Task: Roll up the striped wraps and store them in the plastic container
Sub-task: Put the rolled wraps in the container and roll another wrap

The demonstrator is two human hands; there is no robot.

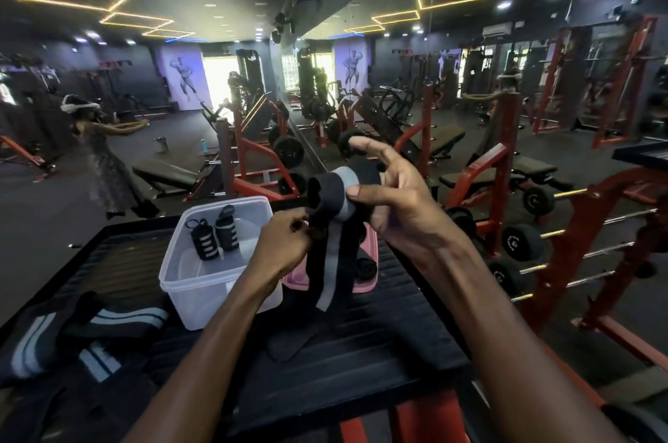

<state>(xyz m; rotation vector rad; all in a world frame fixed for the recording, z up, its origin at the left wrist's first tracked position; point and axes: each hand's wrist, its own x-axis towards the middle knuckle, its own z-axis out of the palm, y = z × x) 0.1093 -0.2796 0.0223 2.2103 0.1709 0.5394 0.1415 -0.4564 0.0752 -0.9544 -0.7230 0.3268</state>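
A black wrap with a grey stripe [330, 261] is held up above the black ribbed platform [379, 327]; its upper end is partly rolled, and the loose tail hangs down to the platform. My right hand [394, 204] grips the rolled part, thumb across the grey stripe and index finger raised. My left hand [285, 243] pinches the wrap's edge just below the roll. The clear plastic container [202, 283] stands to the left with two rolled striped wraps [215, 234] inside. More unrolled striped wraps [72, 334] lie at the platform's near left.
A pink lid [365, 280] lies behind the hanging wrap, right of the container. Red weight benches and racks with black plates fill the floor beyond and to the right. A person stands at the far left, and a mirror wall runs behind.
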